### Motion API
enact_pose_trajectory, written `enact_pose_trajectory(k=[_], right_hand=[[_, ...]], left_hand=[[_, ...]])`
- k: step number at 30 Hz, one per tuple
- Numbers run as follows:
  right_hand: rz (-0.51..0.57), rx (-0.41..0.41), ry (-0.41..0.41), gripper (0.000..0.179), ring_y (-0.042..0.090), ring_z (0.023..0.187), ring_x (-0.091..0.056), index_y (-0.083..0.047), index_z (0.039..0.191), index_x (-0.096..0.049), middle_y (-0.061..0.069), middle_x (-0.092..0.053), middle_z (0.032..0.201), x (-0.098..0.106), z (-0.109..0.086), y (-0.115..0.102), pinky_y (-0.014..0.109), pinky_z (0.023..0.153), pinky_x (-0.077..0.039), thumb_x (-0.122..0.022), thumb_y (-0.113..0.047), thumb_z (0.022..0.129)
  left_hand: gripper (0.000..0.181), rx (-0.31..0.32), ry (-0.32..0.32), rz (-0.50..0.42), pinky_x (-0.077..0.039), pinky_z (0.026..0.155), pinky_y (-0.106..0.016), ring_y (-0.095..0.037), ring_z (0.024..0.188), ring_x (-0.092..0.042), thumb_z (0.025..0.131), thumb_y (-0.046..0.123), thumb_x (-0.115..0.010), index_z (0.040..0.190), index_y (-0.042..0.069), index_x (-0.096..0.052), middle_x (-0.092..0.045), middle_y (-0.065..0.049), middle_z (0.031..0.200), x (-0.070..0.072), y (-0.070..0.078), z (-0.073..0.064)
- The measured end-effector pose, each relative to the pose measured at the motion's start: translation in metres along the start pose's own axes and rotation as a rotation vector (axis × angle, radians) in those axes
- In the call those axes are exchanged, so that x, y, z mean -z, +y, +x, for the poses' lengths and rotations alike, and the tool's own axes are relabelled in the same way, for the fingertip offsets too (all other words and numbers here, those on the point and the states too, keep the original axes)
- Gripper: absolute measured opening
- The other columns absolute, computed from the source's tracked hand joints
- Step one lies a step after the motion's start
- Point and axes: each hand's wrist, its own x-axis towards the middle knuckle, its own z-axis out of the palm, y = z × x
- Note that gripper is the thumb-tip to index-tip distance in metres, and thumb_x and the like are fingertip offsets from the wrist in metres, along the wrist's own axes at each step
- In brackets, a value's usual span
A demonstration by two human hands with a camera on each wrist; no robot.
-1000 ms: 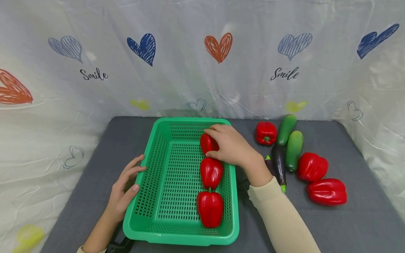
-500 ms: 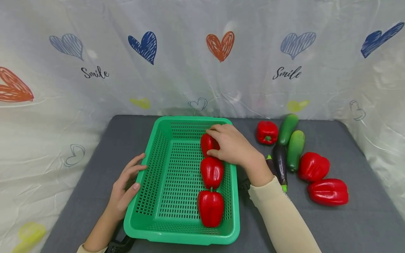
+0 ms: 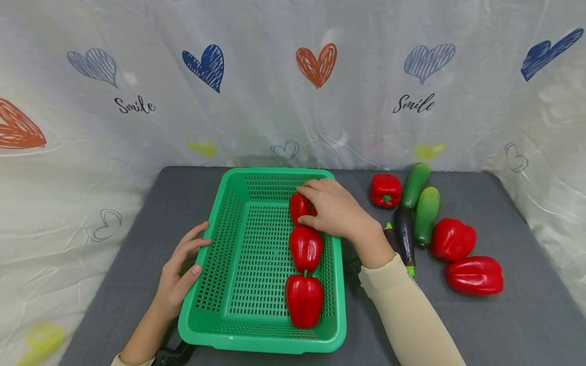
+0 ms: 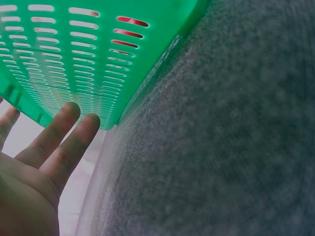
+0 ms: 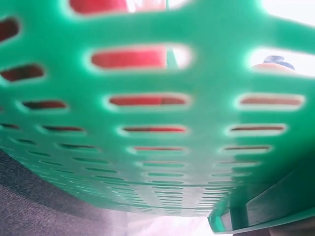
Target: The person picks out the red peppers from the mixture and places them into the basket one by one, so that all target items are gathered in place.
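A green slotted plastic basket [image 3: 261, 344] stands on the grey tabletop. Along its right side, a far red bell pepper [image 3: 296, 209], a middle red bell pepper [image 3: 305, 249] and a near red bell pepper [image 3: 304, 301] lie in a row. My right hand [image 3: 336, 211] reaches over the right rim and holds the far pepper between thumb and fingers, partly covering it. At the left rim, my left hand [image 3: 176, 277] touches the basket with relaxed, spread fingers; the left wrist view shows them beside the slotted outer wall [image 4: 74, 59]. The right wrist view mostly shows basket wall [image 5: 211, 108], with red behind its slots.
Right of the basket lie a small red pepper [image 3: 385, 190], two green cucumbers [image 3: 416, 185], a dark eggplant [image 3: 404, 234] and a second eggplant [image 3: 390, 238] partly behind the right arm. Two more red peppers [image 3: 473, 276] lie farther right. A white curtain [image 3: 256, 101] hangs behind the table.
Both hands and all the vegetables keep their places. Only a slight shift of the whole head view shows.
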Motion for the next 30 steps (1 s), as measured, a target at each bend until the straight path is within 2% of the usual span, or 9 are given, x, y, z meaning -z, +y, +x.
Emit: enact_pose_trajectory(k=[13, 20, 30], right_hand=[[0.03, 0.005, 0.006, 0.073, 0.032, 0.144, -0.051, -0.009, 0.155, -0.062, 0.011, -0.06, 0.154, 0.0004, -0.0017, 0.0016, 0.053, 0.121, -0.039, -0.087, -0.038, 0.092], [0.041, 0.035, 0.015, 0.071, 0.032, 0.144, -0.052, -0.009, 0.154, -0.063, 0.01, -0.061, 0.153, 0.0016, -0.0023, 0.003, 0.052, 0.123, -0.035, -0.085, -0.037, 0.093], [0.049, 0.071, 0.029, 0.066, 0.03, 0.137, -0.057, -0.01, 0.153, -0.064, 0.007, -0.065, 0.15, 0.0006, -0.0008, 0.0058, 0.049, 0.12, -0.037, -0.084, -0.034, 0.094]], left_hand=[[0.042, 0.002, -0.002, -0.009, -0.033, 0.123, -0.033, -0.039, 0.159, -0.035, 0.103, -0.009, -0.048, 0.143, -0.02, -0.053, -0.036, -0.037, 0.166, -0.0001, -0.0007, -0.0006], [0.042, 0.003, -0.001, 0.001, -0.033, 0.122, -0.033, -0.038, 0.159, -0.036, 0.103, -0.009, -0.049, 0.143, -0.019, -0.054, -0.036, -0.036, 0.166, 0.0005, -0.0007, -0.0006], [0.041, 0.006, 0.002, 0.003, -0.033, 0.122, -0.033, -0.038, 0.159, -0.036, 0.103, -0.009, -0.049, 0.142, -0.019, -0.054, -0.037, -0.036, 0.166, 0.0003, -0.0006, -0.0005]])
